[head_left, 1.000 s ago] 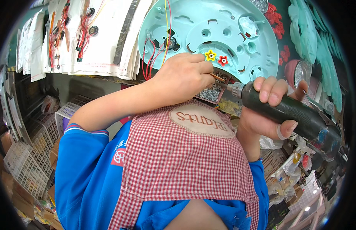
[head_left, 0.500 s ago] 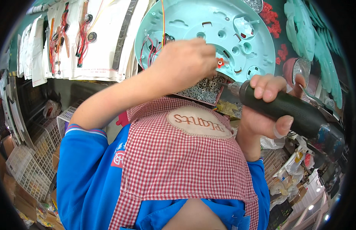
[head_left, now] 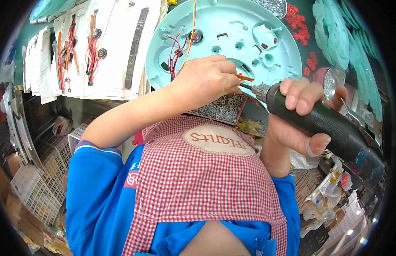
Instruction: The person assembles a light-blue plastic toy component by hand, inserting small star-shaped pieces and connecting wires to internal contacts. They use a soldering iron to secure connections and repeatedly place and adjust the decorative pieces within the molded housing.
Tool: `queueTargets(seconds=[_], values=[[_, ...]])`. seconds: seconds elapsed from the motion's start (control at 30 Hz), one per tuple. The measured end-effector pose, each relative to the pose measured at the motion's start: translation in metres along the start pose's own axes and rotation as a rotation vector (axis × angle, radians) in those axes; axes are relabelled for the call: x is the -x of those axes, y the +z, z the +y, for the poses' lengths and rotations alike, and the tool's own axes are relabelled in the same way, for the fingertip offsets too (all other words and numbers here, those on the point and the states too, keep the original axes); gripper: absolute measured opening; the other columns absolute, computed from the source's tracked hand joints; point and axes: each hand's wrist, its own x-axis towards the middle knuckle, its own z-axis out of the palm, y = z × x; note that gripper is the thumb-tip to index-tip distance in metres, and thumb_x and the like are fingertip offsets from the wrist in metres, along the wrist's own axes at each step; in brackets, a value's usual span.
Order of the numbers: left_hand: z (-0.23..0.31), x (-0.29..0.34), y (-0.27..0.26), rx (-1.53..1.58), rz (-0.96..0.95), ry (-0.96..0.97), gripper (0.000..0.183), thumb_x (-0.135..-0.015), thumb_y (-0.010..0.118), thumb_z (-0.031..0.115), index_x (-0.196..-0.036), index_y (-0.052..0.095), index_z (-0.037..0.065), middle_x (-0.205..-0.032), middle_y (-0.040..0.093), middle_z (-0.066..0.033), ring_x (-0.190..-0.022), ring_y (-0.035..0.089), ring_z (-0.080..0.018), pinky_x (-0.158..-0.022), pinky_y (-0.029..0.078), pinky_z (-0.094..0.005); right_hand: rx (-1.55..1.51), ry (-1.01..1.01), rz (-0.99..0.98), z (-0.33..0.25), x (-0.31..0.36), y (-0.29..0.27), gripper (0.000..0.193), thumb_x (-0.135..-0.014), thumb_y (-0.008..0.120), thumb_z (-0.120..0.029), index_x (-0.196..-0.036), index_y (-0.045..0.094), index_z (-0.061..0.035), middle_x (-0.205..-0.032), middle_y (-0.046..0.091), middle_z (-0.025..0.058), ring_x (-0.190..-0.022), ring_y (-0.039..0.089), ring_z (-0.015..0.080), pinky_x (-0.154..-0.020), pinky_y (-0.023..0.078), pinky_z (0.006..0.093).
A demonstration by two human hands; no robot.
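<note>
My left hand [head_left: 208, 81] is closed over the near part of a round turquoise plastic shell [head_left: 287, 51]. From its fingertips juts a thin orange-brown strip [head_left: 245, 77]. Fingers of my right hand [head_left: 298, 115] wrap around a black electric screwdriver [head_left: 321, 121], its tip pointing left, close to the left fingertips. A shiny metal tool [head_left: 355, 119], its kind unclear, lies along the screwdriver by my right hand. Red wires [head_left: 176, 53] and a small round speaker [head_left: 197, 36] sit in the shell's left part. My left hand hides part of the shell.
Just below the shell is a pink tray [head_left: 238, 115] of small screws. A metal bowl [head_left: 334, 81] and red plastic parts [head_left: 298, 25] lie to the right, near stacked turquoise pieces [head_left: 334, 34]. Wired components [head_left: 93, 53] rest on white sheets at left.
The orange-brown strip now shows at my left fingertips, where it was not visible before. The shell has shifted slightly left and down. The screwdriver tip has come nearer my left hand.
</note>
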Motion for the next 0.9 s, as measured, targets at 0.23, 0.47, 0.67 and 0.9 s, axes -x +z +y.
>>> queueTargets(seconds=[0.23,0.47,0.67,0.9], values=[[0.003,-0.001,0.002,0.015,0.009,-0.043,0.014,-0.068,0.079,0.017,-0.075,0.070,0.009,-0.073,0.061,-0.0009,-0.069,0.060,-0.0198,-0.061,0.051,-0.0326,0.014,0.006,0.122,0.001,0.005,0.004,0.094,-0.078,0.070,-0.064,-0.147,0.028,-0.0148,-0.083,0.057,0.0040,-0.072,0.055,0.0180,-0.072,0.046,0.0369],[0.002,-0.003,0.006,0.150,0.010,-0.093,0.014,-0.068,0.079,0.015,-0.076,0.071,0.009,-0.075,0.063,-0.0023,-0.070,0.061,-0.0208,-0.061,0.050,-0.0339,-0.024,-0.021,0.135,-0.001,0.006,-0.002,0.089,-0.080,0.067,-0.062,-0.145,0.031,-0.0140,-0.084,0.056,0.0033,-0.073,0.053,0.0169,-0.074,0.044,0.0358],[0.010,-0.004,0.006,0.135,0.053,-0.111,0.017,-0.065,0.081,0.014,-0.076,0.069,0.008,-0.075,0.063,-0.0017,-0.070,0.061,-0.0206,-0.061,0.050,-0.0334,-0.067,0.019,0.087,-0.005,0.004,0.000,0.079,-0.080,0.068,-0.053,-0.141,0.039,-0.0127,-0.085,0.054,0.0034,-0.078,0.051,0.0161,-0.079,0.042,0.0362],[0.015,-0.007,0.006,0.008,0.050,-0.124,0.030,-0.067,0.081,0.015,-0.092,0.065,0.010,-0.079,0.064,-0.0018,-0.071,0.062,-0.0226,-0.062,0.051,-0.0347,0.005,0.039,0.124,0.000,0.010,-0.004,0.076,-0.083,0.066,-0.052,-0.141,0.038,-0.0120,-0.084,0.055,0.0052,-0.078,0.051,0.0175,-0.079,0.042,0.0383]])
